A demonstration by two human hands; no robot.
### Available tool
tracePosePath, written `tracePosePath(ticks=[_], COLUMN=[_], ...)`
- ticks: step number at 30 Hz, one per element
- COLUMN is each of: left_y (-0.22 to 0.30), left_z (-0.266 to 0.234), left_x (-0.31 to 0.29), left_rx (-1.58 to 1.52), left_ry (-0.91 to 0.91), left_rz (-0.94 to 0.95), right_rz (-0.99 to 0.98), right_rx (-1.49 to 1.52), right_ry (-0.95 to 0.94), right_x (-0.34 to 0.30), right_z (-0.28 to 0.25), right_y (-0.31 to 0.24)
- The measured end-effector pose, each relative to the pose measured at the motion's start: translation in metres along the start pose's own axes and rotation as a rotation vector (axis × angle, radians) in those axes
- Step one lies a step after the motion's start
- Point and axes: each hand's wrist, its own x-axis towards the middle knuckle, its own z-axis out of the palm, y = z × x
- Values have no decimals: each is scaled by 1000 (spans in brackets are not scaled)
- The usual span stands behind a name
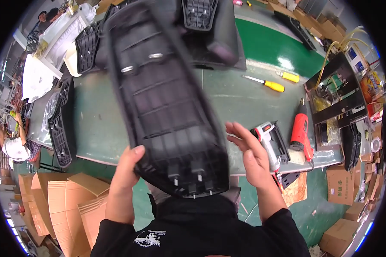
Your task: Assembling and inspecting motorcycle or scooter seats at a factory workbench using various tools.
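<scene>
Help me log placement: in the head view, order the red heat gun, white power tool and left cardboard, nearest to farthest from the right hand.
1. White power tool: right of the right hand
2. Red heat gun: farther right
3. Left cardboard: opposite side

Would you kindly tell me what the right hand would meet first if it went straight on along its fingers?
The right hand points forward and left, so it would most likely meet the right edge of the long black panel first, though depth is unclear and it might pass beneath.
</scene>
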Motion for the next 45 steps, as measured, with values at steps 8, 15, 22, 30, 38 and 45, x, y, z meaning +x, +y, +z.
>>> tracePosePath(ticks=[8, 15, 22, 30, 38, 45], left_y=[-39, -52, -70, -79, -72, -70], left_z=[39, 23, -1, -51, -76, -84], left_x=[-4, -2, -10, -20, 12, 5], left_rx=[200, 168, 32, -87, -516, -570], left_ry=[-121, -94, -144, -126, -375, -373], left_rz=[239, 228, 256, 255, 436, 540], right_rz=[333, 331, 356, 51, -224, -250], right_rx=[491, 470, 533, 74, -140, -138], right_ry=[73, 13, 21, -256, -289, -301], right_x=[-9, -8, -27, -23, -17, -12], right_z=[42, 40, 45, 48, 90, 107], right_y=[27, 25, 31, 22, 27, 25])
